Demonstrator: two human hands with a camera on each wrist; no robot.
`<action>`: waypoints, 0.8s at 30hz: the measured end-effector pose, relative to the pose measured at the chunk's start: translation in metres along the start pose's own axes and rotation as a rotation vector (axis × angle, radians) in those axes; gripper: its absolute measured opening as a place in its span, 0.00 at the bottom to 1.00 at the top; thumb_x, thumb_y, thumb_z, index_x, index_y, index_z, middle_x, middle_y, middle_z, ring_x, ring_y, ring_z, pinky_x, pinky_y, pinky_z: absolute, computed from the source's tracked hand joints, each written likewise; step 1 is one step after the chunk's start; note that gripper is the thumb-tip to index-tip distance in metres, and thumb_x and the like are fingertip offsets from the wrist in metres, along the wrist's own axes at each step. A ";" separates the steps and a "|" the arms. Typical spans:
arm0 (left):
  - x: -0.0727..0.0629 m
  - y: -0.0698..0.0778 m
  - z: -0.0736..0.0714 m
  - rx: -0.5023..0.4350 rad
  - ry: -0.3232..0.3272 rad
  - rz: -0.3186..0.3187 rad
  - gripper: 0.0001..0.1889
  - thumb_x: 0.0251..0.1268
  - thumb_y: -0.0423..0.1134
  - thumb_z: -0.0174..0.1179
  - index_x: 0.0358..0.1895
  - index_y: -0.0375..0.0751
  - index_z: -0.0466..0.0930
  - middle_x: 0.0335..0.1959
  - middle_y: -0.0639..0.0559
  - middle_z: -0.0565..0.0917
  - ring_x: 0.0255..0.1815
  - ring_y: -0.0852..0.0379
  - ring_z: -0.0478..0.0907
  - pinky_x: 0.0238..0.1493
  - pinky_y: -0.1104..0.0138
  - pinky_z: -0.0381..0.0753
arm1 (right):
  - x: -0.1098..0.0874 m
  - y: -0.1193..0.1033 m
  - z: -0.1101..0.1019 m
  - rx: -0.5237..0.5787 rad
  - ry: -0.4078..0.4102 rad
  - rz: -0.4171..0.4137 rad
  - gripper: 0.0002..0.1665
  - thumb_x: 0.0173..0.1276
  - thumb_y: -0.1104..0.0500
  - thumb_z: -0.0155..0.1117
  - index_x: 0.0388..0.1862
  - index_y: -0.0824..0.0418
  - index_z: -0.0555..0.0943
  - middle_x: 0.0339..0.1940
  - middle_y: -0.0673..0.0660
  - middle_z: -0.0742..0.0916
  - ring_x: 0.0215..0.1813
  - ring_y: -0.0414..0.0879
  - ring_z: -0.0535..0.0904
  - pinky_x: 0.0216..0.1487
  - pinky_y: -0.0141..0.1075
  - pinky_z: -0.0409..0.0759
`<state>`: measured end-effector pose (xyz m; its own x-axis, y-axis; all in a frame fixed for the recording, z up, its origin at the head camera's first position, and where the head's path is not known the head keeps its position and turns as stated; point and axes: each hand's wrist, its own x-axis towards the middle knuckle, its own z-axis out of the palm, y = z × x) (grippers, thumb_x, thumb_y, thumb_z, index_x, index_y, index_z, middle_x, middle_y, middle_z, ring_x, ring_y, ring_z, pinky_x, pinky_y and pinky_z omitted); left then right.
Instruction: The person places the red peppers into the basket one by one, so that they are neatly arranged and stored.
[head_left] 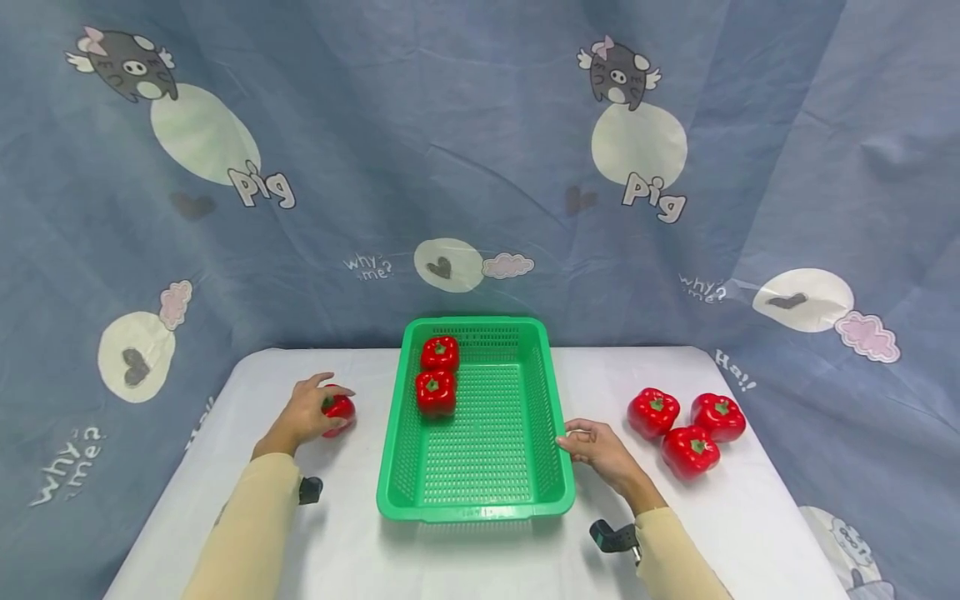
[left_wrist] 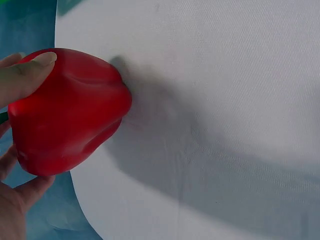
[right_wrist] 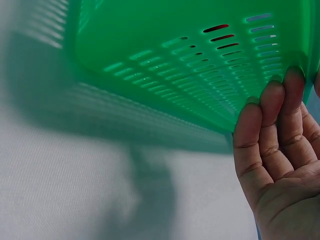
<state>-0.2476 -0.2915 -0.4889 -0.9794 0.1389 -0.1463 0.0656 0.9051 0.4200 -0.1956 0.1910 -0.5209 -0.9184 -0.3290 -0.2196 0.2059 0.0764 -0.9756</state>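
Observation:
A red bell pepper (head_left: 341,410) is on the left of the table, and my left hand (head_left: 300,412) grips it with the thumb on one side and fingers on the other. The left wrist view shows this pepper (left_wrist: 72,112) close up, its green stem turned toward the palm. My right hand (head_left: 600,450) holds the right rim of a green plastic basket (head_left: 553,408). Seen from the right wrist, the fingers (right_wrist: 270,105) press the slotted outer wall below the rim, with the thumb mostly out of frame. Two red bell peppers (head_left: 436,393) sit in the basket's left back part.
Three more red bell peppers (head_left: 691,451) stand grouped on the right side of the white table (head_left: 480,554). Behind the table hangs a blue cloth (head_left: 480,192) with pig prints, and it also borders both sides.

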 end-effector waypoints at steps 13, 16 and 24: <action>0.003 -0.001 -0.002 -0.025 -0.053 -0.056 0.33 0.44 0.32 0.75 0.59 0.39 0.75 0.64 0.30 0.62 0.63 0.27 0.57 0.48 0.41 0.79 | -0.001 -0.002 0.002 0.009 -0.010 0.001 0.23 0.68 0.63 0.63 0.54 0.78 0.71 0.35 0.56 0.88 0.33 0.42 0.83 0.42 0.33 0.82; 0.003 -0.001 -0.002 -0.032 -0.051 -0.058 0.33 0.44 0.32 0.75 0.59 0.39 0.74 0.64 0.29 0.62 0.63 0.28 0.58 0.48 0.41 0.79 | -0.001 -0.002 0.001 0.008 -0.009 0.004 0.23 0.68 0.63 0.63 0.54 0.77 0.71 0.35 0.56 0.88 0.34 0.42 0.83 0.42 0.33 0.82; 0.002 -0.001 -0.002 -0.050 -0.050 -0.068 0.32 0.45 0.31 0.74 0.59 0.39 0.74 0.62 0.31 0.64 0.62 0.30 0.59 0.50 0.40 0.78 | -0.001 0.000 0.000 0.022 0.001 0.012 0.22 0.67 0.62 0.64 0.53 0.76 0.70 0.35 0.56 0.88 0.34 0.42 0.83 0.41 0.33 0.82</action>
<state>-0.2498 -0.2928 -0.4873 -0.9704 0.0989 -0.2202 -0.0117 0.8919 0.4520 -0.1948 0.1909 -0.5207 -0.9160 -0.3277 -0.2313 0.2243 0.0594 -0.9727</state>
